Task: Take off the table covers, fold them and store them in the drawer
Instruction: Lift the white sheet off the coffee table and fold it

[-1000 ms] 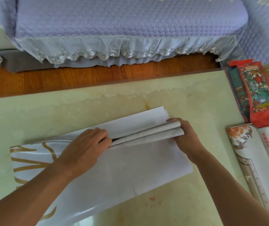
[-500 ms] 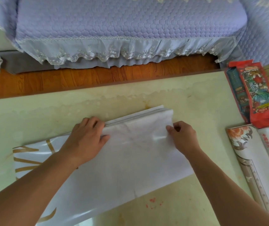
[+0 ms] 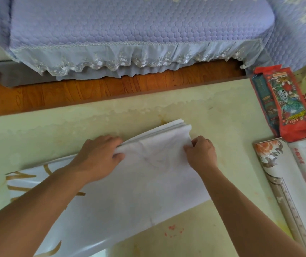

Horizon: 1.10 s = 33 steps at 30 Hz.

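A white table cover (image 3: 148, 186) with gold markings at its left end lies partly folded on the pale yellow table (image 3: 55, 130). Its far edge is a stack of several folded layers. My left hand (image 3: 98, 156) grips that folded edge from the left, fingers curled over the top and thumb on the near side. My right hand (image 3: 200, 153) pinches the right end of the same fold, fingers curled. Both forearms reach in from the bottom of the view.
A second cover with an orange flower print (image 3: 282, 175) lies along the table's right edge. A red and green packet (image 3: 286, 102) sits at the back right. Beyond the table is a wooden floor (image 3: 74, 91) and a sofa under a lilac quilted cover (image 3: 139, 30).
The raised fold has been turned over onto the far edge and pressed flat. Both hands moved away from me with it and now grip the new folded edge.
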Each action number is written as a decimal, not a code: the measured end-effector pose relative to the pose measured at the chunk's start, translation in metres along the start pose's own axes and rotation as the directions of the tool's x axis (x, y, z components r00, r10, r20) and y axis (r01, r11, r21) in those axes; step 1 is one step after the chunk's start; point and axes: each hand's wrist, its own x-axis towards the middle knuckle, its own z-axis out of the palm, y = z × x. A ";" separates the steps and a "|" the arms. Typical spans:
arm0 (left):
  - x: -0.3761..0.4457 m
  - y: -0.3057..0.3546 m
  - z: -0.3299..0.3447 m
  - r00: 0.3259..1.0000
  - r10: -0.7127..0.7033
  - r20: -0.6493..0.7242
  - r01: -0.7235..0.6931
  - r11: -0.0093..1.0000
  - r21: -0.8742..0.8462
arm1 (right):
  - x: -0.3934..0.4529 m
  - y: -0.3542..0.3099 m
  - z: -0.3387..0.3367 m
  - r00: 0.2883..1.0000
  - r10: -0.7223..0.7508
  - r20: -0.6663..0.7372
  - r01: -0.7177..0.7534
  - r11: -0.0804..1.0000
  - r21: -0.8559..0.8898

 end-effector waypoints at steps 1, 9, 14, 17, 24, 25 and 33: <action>-0.006 -0.003 0.003 0.995 0.086 -0.047 -0.088 0.995 -0.038 | 0.001 0.001 -0.002 1.000 -0.028 0.007 0.028 0.999 0.028; -0.045 -0.012 0.018 0.892 0.344 -0.292 -0.327 0.939 0.104 | 0.000 0.021 -0.045 0.786 -0.411 0.461 0.160 0.856 0.491; -0.006 0.007 0.003 1.000 0.023 -0.012 -0.024 0.997 -0.069 | -0.007 0.024 -0.021 0.971 -0.160 0.180 0.089 0.932 0.352; 0.013 0.009 0.005 0.992 -0.056 0.110 0.056 0.998 -0.003 | -0.004 0.015 -0.009 0.996 -0.031 0.085 0.013 0.979 0.205; 0.018 0.019 0.013 0.993 -0.053 0.103 0.042 0.993 0.106 | -0.012 0.013 -0.005 0.999 0.033 0.030 -0.032 0.999 -0.029; 0.018 0.019 0.014 0.995 -0.049 0.091 0.038 0.992 0.120 | -0.014 0.013 -0.004 1.000 0.021 -0.003 -0.021 0.998 -0.056; 0.017 0.021 0.018 0.991 -0.093 0.098 0.079 0.988 0.134 | 0.003 -0.007 -0.011 0.948 -0.316 -0.039 0.291 0.909 -0.297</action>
